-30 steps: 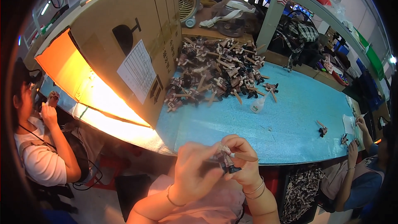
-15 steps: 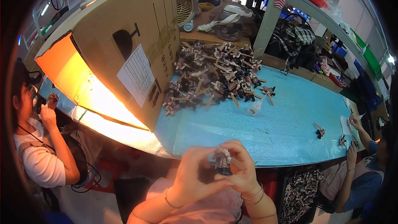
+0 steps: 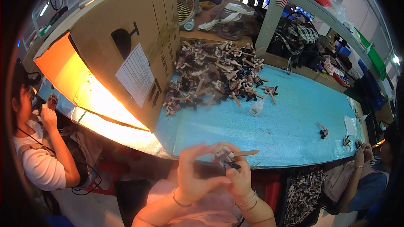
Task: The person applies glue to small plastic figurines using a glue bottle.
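Observation:
A small figurine (image 3: 223, 158) with a brownish body and dark legs is held over the table's near edge, a flat wooden stick (image 3: 248, 153) jutting from it to the right. My right hand (image 3: 240, 180) is closed round its right side, thumb by the dark legs. From the other side, my left hand (image 3: 193, 178) curls about it, fingers at its top and thumb below; these fingers are slightly blurred. Beyond my hands, a white squeeze bottle (image 3: 256, 108) stands tilted near a large pile of similar figurines (image 3: 219, 71).
A big cardboard box (image 3: 126, 46), lit orange inside, stands at the left of the blue table (image 3: 219, 134). One stray figurine (image 3: 323, 131) lies at the right. Below is a bin of figurines (image 3: 304, 193). Co-workers sit at the left (image 3: 46, 143) and right (image 3: 366, 180).
The figurine has turned between my hands, so its stick now points right rather than down to the right. The right co-worker's hands have drawn back from the white paper toward the table edge.

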The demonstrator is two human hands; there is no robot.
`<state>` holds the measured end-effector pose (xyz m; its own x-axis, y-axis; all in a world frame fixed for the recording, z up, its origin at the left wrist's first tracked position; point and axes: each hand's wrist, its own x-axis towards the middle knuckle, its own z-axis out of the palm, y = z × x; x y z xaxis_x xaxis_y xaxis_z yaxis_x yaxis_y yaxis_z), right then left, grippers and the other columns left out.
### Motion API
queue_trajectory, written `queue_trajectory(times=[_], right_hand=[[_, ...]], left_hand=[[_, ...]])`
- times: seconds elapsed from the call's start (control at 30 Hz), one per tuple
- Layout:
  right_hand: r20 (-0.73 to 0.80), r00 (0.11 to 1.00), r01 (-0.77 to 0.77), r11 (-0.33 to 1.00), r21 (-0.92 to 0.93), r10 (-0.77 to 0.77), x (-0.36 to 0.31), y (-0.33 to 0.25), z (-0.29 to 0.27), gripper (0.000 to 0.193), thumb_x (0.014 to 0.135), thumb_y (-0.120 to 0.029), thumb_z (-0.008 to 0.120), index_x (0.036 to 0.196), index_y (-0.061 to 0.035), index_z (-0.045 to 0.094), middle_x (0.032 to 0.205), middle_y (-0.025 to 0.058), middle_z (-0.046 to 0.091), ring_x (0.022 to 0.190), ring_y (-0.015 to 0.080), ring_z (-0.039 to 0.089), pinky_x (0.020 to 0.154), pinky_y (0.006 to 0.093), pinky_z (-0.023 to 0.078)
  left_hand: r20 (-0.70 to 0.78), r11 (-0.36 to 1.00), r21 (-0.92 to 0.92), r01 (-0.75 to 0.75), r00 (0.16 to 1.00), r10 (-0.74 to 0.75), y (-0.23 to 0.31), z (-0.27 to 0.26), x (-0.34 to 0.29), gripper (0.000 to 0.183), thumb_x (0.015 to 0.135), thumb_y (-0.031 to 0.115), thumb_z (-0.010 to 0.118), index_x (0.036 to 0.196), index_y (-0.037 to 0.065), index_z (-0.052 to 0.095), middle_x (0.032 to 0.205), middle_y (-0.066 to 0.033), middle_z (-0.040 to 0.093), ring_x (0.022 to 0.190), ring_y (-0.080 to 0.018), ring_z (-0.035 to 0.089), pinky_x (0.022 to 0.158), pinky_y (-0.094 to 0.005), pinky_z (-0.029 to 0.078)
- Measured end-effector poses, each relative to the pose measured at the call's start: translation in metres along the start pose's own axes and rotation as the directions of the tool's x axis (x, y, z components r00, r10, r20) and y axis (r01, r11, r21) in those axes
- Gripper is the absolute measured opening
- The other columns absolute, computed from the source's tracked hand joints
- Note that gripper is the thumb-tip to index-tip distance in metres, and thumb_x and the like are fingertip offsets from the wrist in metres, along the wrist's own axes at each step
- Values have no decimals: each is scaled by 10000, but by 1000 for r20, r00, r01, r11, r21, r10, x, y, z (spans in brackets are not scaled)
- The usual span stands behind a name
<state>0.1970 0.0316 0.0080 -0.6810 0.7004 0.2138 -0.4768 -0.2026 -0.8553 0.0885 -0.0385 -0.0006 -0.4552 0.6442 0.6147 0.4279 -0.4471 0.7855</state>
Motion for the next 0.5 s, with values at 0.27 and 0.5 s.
queue_trajectory(times=[0.27,0.5], right_hand=[[39,999,1,1000,-7,-1,-1,-3,-9,701,772,-311,685,1268,60,359,1150,115,502,1072,198,480,943,339,358],[127,982,190,801,-568,-143,-5,-34,-33,498,685,-187,766,1106,-13,566,987,104,570,894,211,543,822,317,424]], left_hand=[[138,970,-190,151,982,-126,-2,-13,13,859,630,212,823,1275,-7,300,1115,-146,553,1045,-212,533,920,-332,386],[251,968,-178,174,960,-127,-7,-11,11,648,723,103,747,1167,40,279,1125,-189,516,1034,-265,561,908,-385,447]])
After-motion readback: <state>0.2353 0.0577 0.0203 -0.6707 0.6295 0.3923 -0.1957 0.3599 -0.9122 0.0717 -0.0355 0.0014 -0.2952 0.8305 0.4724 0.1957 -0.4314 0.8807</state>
